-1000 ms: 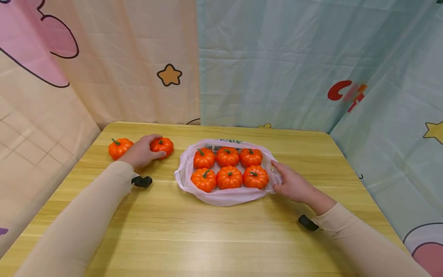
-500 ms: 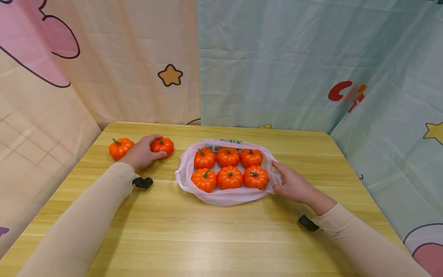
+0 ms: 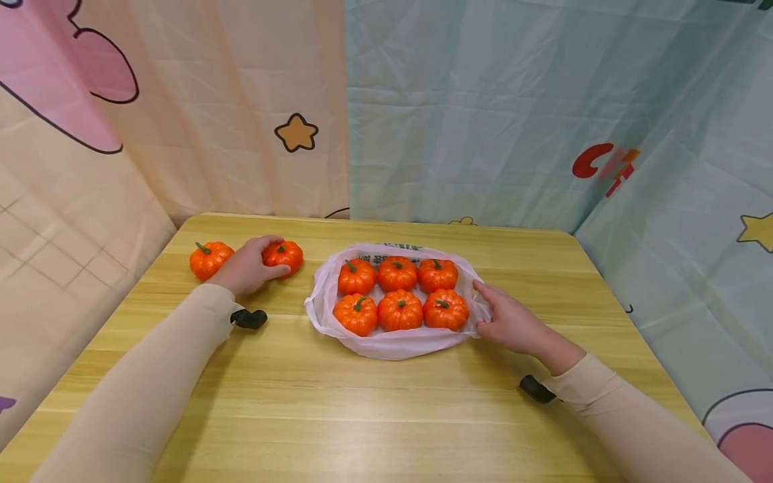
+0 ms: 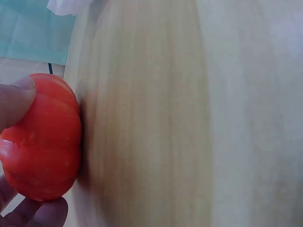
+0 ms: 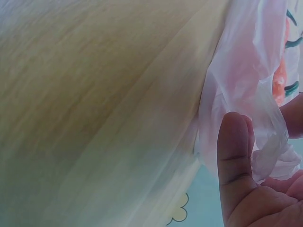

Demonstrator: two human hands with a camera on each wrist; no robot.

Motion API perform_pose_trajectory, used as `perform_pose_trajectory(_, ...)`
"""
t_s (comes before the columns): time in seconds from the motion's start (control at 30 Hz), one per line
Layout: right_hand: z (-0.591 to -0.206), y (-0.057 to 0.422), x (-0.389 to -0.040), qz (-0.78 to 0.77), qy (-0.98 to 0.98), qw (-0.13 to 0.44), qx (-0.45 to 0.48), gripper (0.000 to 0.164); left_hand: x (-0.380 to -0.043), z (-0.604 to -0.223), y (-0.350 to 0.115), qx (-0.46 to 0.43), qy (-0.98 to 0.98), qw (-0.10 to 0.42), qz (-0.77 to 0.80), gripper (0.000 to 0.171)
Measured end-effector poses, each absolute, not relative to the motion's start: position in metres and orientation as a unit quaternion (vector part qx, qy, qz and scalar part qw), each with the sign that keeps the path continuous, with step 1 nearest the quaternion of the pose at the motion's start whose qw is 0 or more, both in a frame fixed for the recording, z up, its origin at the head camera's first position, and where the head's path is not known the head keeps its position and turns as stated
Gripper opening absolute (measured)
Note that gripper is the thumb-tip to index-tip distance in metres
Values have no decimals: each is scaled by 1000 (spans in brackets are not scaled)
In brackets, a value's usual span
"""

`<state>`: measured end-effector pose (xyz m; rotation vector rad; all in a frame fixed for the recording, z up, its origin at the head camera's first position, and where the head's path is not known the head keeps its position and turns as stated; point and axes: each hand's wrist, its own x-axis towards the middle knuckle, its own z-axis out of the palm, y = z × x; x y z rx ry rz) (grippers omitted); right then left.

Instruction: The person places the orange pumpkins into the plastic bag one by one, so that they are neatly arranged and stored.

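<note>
My left hand grips a small orange pumpkin with a green stem at the back left of the table. In the left wrist view, the thumb lies on one side of this pumpkin and the fingertips on the opposite side; it sits against the tabletop. At mid-table a white plastic bag spreads wide with its rim rolled outward. Several pumpkins fill it in two rows. My right hand holds the bag's right rim, with crumpled plastic between thumb and fingers in the right wrist view.
Another pumpkin stands left of my left hand, near the table's left edge. The wooden table reaches back to printed curtains behind and at both sides. Black wrist cameras hang below both sleeves.
</note>
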<state>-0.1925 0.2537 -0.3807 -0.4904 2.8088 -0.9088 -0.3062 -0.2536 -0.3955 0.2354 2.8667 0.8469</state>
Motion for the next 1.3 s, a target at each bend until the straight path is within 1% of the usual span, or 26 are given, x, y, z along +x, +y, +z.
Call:
perform_pose_trajectory(0.13,-380,253,-193,-301,937,75,-163,84,-306,-392,-255,77,952,56,291,79)
perform_pose_trajectory(0.33,-379,252,-193,-296,938,71,-168,83,-296,-373,-251,77,941,10,328,77)
perform_pose_trajectory(0.6,-377,252,-193,-295,938,75,-165,84,-276,-344,-228,132,927,-18,351,71)
perform_pose_trajectory(0.8,-378,253,-193,-294,939,74,-165,84,-266,-337,-201,184,913,-20,364,69)
perform_pose_trajectory(1.07,-378,252,-193,-296,938,77,-165,83,-257,-336,-165,246,902,-1,355,67)
perform_pose_trajectory(1.3,-375,252,-192,-298,937,78,-162,84,-247,-334,-142,282,890,13,358,65)
